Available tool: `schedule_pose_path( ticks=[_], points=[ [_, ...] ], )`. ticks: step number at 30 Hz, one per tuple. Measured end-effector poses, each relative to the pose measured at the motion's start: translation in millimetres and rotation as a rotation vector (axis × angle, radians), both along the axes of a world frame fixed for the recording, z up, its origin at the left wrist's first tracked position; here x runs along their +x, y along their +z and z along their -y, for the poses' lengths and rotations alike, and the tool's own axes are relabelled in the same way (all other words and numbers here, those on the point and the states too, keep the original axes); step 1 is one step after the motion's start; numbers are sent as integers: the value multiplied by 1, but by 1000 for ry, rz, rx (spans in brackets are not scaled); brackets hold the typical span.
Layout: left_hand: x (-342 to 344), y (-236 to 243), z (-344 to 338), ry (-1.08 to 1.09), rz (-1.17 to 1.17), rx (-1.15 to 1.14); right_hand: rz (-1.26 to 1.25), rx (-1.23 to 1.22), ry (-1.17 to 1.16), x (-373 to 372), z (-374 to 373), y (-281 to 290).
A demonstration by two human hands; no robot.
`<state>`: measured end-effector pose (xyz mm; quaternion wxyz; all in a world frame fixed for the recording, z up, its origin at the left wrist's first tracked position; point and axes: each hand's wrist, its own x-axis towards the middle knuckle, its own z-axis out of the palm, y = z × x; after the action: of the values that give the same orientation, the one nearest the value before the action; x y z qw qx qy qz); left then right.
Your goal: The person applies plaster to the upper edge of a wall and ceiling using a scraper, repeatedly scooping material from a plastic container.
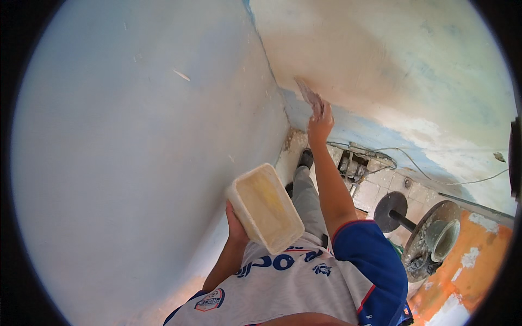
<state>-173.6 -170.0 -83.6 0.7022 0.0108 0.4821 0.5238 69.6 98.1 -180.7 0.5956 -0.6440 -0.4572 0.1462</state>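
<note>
A pale blue wall (125,146) on the left meets a patchy wall (375,70) at upper right; at lower centre the left hand (236,224) grips a tub (242,209) from the side, near the chest, probably for steadiness. The right hand (321,120), arm stretched forward, is wrapped around a scraper (308,93) at upper centre, by the patchy wall.

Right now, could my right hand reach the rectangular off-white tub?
Probably yes: nothing visible lies between your right hand and the rectangular off-white tub, which your left hand holds near your torso.
</note>
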Motion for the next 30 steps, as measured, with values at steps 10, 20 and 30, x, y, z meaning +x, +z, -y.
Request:
schedule_pose_path(
  ticks=[10,20,30],
  points=[
    [7,-3,-9,-21,21,-11,-62,-23,-3,12,7,6],
    [13,2,-21,-27,8,-20,39,101,-32,7,-3,-10],
    [10,3,-30,-23,0,-21,-51,-5,-8,10,7,-7]
  ],
)
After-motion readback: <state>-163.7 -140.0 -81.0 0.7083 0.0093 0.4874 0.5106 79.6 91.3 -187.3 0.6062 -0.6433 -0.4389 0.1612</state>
